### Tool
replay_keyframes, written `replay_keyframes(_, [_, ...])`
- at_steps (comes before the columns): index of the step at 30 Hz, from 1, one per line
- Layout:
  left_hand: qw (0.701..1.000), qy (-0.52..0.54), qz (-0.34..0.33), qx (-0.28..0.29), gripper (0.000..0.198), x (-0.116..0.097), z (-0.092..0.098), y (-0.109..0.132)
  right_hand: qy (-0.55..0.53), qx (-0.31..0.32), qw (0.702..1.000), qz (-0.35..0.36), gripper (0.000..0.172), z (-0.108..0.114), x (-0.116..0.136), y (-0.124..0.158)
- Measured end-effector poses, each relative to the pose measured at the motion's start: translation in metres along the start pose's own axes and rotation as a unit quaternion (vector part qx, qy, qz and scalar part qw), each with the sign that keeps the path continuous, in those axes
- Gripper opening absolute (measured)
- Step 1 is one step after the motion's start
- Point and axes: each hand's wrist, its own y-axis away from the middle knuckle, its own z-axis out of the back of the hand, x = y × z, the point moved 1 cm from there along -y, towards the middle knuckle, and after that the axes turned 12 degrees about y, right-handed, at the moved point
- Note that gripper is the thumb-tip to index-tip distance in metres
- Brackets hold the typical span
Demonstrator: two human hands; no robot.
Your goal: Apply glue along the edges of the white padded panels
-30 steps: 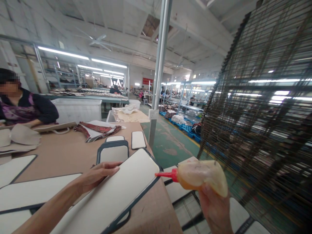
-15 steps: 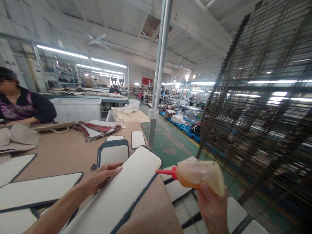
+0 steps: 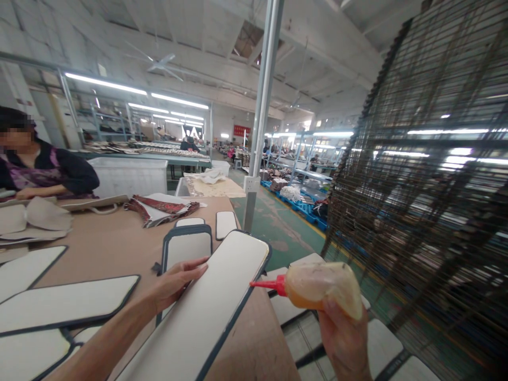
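Observation:
My left hand (image 3: 180,283) grips the left edge of a long white panel with dark edging (image 3: 210,301), which is tilted up above the table. The thumb lies along the rim and the fingers go out of sight beneath. In my right hand (image 3: 343,333) is a squeeze bottle (image 3: 323,286) of amber liquid, probably glue, held sideways with its red nozzle pointing left. The nozzle tip is at the panel's right edge, near the far corner. Behind the panel, smaller dark-edged white pieces (image 3: 188,246) lie on the brown table (image 3: 107,235).
More white panels (image 3: 71,301) lie at left. Folded red-patterned pieces (image 3: 162,209) lie further back. A person (image 3: 47,164) sits across the table at far left, near a white bin (image 3: 129,177). A metal pole (image 3: 262,106) rises beyond the table, and a tall wire rack (image 3: 420,159) stands at right.
Along the panel's right edge, the nozzle tip has slid nearer to me, away from the far corner. My left hand still grips the panel. The view has shifted slightly.

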Motion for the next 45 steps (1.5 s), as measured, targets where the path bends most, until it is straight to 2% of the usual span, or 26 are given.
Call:
replay_keyframes(7, [1.0,0.02,0.008,-0.01,0.071,0.002,-0.006,-0.004,0.01,0.01,1.0,-0.004,0.045,0.002,0.006,0.004])
replay_keyframes(10, [1.0,0.026,0.012,0.002,0.07,0.003,-0.008,-0.007,0.004,0.013,1.0,-0.009,0.044,0.004,0.005,0.005])
replay_keyframes(15, [0.999,0.033,0.0,0.009,0.063,0.002,-0.012,-0.014,0.009,0.089,0.996,-0.001,0.042,0.014,-0.001,0.007])
replay_keyframes(19, [0.999,0.041,-0.01,0.007,0.061,0.0,-0.015,-0.018,0.017,0.108,0.994,-0.007,0.044,0.018,-0.001,0.008])
replay_keyframes(23, [0.999,0.044,-0.016,0.005,0.062,0.0,-0.017,-0.022,0.027,0.104,0.994,-0.018,0.046,0.017,-0.001,0.009])
replay_keyframes(30, [0.999,0.041,-0.009,0.021,0.046,0.001,-0.019,-0.029,0.016,0.103,0.994,-0.028,0.044,0.02,-0.001,0.015])
replay_keyframes(37, [0.998,0.056,-0.01,0.017,0.036,-0.002,-0.022,-0.037,0.002,0.134,0.989,-0.065,0.047,0.023,-0.002,0.022])
replay_keyframes(41, [0.998,0.065,-0.013,0.014,0.032,-0.002,-0.023,-0.042,0.002,0.122,0.989,-0.088,0.051,0.017,0.004,0.028])
replay_keyframes(45, [0.998,0.066,-0.014,0.008,0.037,-0.005,-0.023,-0.045,0.013,0.122,0.986,-0.113,0.054,0.009,0.013,0.036])
